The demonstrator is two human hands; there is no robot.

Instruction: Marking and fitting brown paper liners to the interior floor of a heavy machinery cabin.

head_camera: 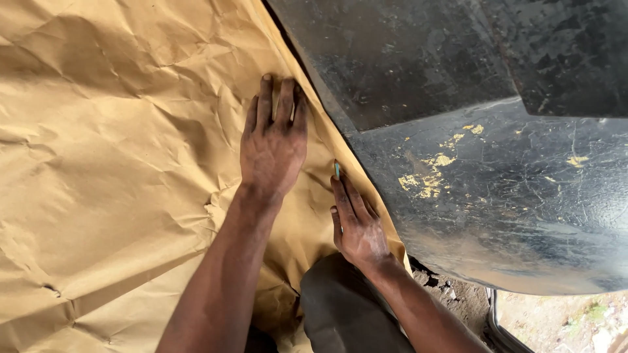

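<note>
Brown paper [118, 163], creased and crumpled, covers the whole left part of the view, its right edge running along a black, scuffed panel [497, 196] that has flecks of yellow paint. Our left hand [273, 147] lies flat on the sheet near that edge, at about eleven o'clock from our right hand [356, 222], its fingers [265, 98] stretched out close together and gripping nothing. Our right hand rests on its side right at the seam, fingers straight and narrow, with a small pale blue-green tip [337, 170] showing at their end; we cannot tell what that item is, nor how it is pinched.

To do this well, we judge that the flat hand should press firmly enough to stop the sheet from creeping or wrinkling further. The other should follow the panel's curve closely, towards twelve o'clock, in one slow pass. Creases near the seam could lift the edge, so we smooth outward, towards nine o'clock. A dark knee [340, 307] sits at six o'clock.
</note>
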